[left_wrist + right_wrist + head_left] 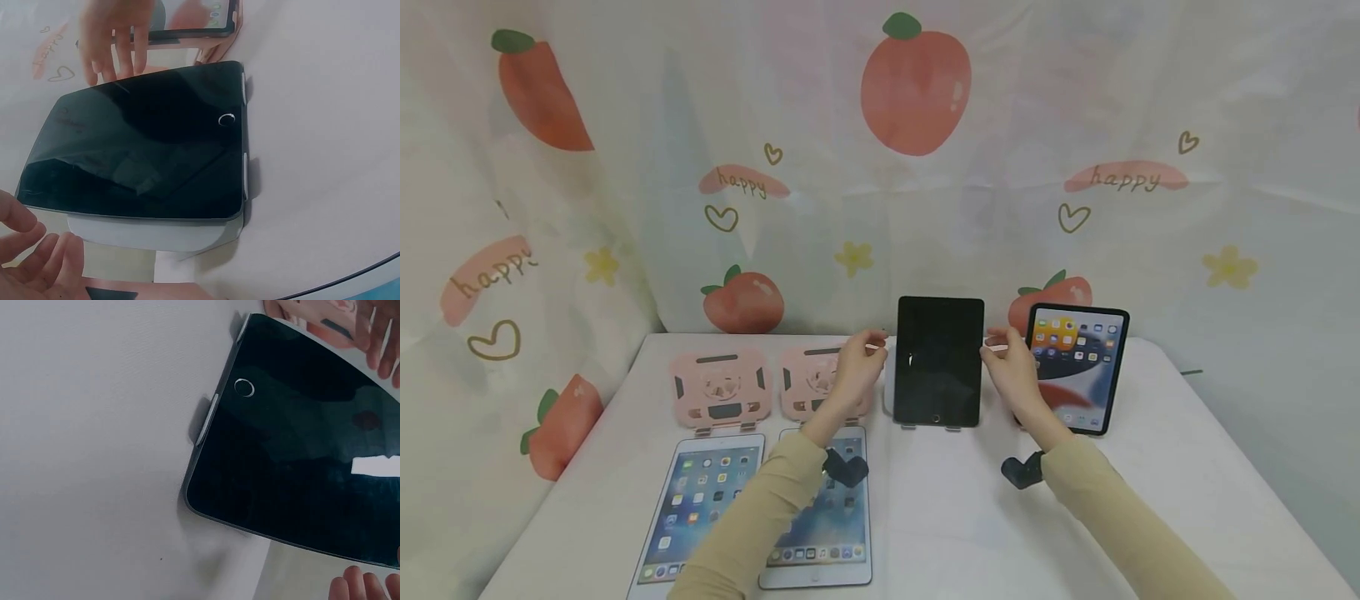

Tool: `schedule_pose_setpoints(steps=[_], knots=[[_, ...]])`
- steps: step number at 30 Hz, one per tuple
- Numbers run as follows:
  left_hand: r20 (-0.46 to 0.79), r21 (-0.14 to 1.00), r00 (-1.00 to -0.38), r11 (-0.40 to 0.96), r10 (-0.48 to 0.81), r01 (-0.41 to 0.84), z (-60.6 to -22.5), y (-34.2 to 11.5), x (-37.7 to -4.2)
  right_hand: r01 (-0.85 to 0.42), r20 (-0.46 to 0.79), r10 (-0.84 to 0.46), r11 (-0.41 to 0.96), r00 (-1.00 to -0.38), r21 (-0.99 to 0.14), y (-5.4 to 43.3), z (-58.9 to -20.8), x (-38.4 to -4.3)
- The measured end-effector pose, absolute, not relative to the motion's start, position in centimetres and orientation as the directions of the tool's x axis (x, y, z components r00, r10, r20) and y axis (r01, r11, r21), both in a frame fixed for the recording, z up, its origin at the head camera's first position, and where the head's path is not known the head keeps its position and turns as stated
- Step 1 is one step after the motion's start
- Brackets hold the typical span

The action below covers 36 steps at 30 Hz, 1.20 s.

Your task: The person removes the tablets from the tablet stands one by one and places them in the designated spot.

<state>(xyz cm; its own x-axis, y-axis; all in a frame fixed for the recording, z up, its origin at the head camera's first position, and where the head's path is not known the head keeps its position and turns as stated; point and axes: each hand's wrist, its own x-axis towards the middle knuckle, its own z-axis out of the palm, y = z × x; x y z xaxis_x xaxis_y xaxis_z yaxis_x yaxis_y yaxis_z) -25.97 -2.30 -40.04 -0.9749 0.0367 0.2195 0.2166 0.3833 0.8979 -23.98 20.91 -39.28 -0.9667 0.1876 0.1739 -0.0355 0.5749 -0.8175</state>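
A black-screened tablet (938, 362) with a round home button leans upright on a white stand, whose backing (144, 232) shows past the tablet's edge in the left wrist view. Two small lips of the stand (208, 419) hold its bottom edge. Beside the tablet's left edge is my left hand (859, 367), fingers loosely bent, with a small gap between. My right hand (1011, 367) is at the right edge, fingers extended; whether its fingertips touch the tablet I cannot tell. Neither hand grips anything.
Right of the black tablet, a lit tablet (1090, 358) leans on a pink stand. To the left stand two pink stands (722, 387) (808, 379). Two white-framed tablets (700, 500) (820, 533) lie flat in front of them. A printed curtain (925, 225) hangs behind the white table (940, 517).
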Motion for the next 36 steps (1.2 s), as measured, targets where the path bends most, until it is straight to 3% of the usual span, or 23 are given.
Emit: schedule_pose_setpoints(steps=[22,36], knots=[[0.223,0.885,-0.975,0.414,0.023,0.213,-38.7,-0.7,-28.9,-0.017,0.136,0.178,0.548,-0.975,-0.836,20.5,-37.5,-26.2],[0.14,0.971,-0.99,0.194,0.034,0.144,-39.0,-0.3,-29.8,-0.019,0.144,0.196,0.529,-0.97,-0.849,20.8,-37.4,-27.3]])
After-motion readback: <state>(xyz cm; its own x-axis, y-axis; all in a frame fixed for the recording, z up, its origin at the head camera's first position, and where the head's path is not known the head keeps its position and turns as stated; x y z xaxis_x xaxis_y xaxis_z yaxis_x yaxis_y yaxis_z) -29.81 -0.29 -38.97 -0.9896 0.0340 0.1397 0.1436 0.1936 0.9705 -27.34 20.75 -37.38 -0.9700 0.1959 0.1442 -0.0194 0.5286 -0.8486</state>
